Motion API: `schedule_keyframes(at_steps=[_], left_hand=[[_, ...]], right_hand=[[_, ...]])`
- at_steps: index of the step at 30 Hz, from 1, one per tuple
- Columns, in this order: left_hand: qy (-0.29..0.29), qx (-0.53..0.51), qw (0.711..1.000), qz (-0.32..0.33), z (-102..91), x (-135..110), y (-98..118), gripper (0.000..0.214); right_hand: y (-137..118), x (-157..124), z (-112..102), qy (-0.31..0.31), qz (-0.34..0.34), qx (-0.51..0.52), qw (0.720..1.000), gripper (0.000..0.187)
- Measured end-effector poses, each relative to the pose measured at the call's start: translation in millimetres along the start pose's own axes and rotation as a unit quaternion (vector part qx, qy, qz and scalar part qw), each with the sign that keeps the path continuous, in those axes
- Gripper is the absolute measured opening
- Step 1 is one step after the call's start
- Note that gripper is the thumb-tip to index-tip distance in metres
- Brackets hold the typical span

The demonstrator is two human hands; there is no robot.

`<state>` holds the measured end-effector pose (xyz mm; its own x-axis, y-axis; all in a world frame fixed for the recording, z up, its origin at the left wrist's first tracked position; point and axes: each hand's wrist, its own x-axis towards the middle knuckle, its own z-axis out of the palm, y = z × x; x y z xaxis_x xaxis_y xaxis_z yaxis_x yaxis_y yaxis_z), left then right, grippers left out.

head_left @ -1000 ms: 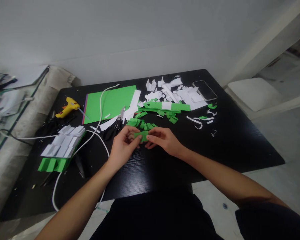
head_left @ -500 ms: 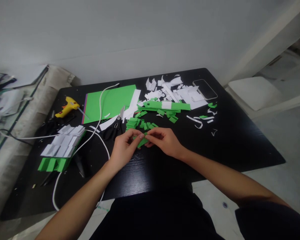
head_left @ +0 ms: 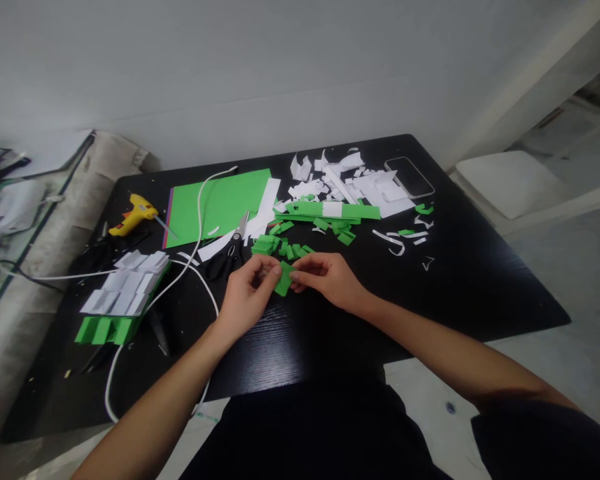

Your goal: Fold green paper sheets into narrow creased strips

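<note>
Between my two hands is a small piece of green paper point(head_left: 283, 280), tilted above the near part of the black table. My left hand point(head_left: 253, 287) pinches its left side between thumb and fingers. On the right edge, the thumb and fingertips of my right hand point(head_left: 327, 280) are closed on it too; the other fingers are curled under. Just beyond my hands lie small folded green paper pieces point(head_left: 266, 245). A pair of black-handled scissors point(head_left: 237, 243) rests beside them, to the left.
Left are a yellow glue gun point(head_left: 139, 215), a white cable point(head_left: 200, 220) and a stepped white-and-green paper assembly point(head_left: 125, 287). Green sheets point(head_left: 220, 197) lie behind. White paper scraps point(head_left: 330, 180), green strips point(head_left: 355, 212) and a phone point(head_left: 410, 177) lie toward the back right.
The green paper has turned so more of its face shows between my fingers. My right fingertips have shifted slightly, and both hands stay in nearly the same place.
</note>
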<state>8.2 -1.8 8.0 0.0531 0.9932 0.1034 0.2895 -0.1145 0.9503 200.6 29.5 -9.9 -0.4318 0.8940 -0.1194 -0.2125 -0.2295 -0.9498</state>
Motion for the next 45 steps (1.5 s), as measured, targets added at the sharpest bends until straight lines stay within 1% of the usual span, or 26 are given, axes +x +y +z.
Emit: schedule_keyframes(at_steps=[6,9,14,18,25,28,33,40,45], left_hand=[[-0.023,0.024,0.999,0.000,-2.8,2.3,-0.4,0.020],[-0.013,0.027,1.000,-0.001,-3.5,3.5,-0.9,0.019],[0.012,-0.016,1.000,-0.020,-2.0,3.9,-0.3,0.015],[0.012,-0.037,0.999,-0.028,-1.1,4.0,-1.4,0.014],[0.009,-0.043,0.998,-0.034,-1.3,3.5,-1.0,0.015],[0.004,-0.035,0.999,-0.028,-0.8,2.5,1.6,0.016],[-0.002,-0.031,0.999,-0.019,0.1,0.3,5.0,0.016],[-0.014,-0.012,1.000,-0.020,0.4,-1.3,6.9,0.021],[-0.008,0.040,0.999,0.024,1.0,-2.5,4.4,0.020]], right_hand=[[-3.9,-1.1,0.1,0.020,-0.040,-0.046,0.998,0.028],[-4.3,-2.5,0.2,0.017,-0.050,-0.067,0.996,0.026],[-4.9,-3.8,-0.2,0.016,-0.051,-0.069,0.996,0.025],[-4.9,-3.5,-0.4,0.017,-0.051,-0.069,0.996,0.026],[-4.8,-3.5,0.3,0.018,-0.051,-0.064,0.996,0.026],[-3.1,-4.4,1.4,0.022,-0.057,-0.078,0.995,0.027],[0.3,-6.0,3.0,0.040,-0.078,-0.129,0.988,0.025],[1.8,-6.9,1.7,0.017,-0.092,-0.177,0.980,0.018],[0.4,-6.7,1.9,0.012,-0.075,-0.175,0.982,0.022]])
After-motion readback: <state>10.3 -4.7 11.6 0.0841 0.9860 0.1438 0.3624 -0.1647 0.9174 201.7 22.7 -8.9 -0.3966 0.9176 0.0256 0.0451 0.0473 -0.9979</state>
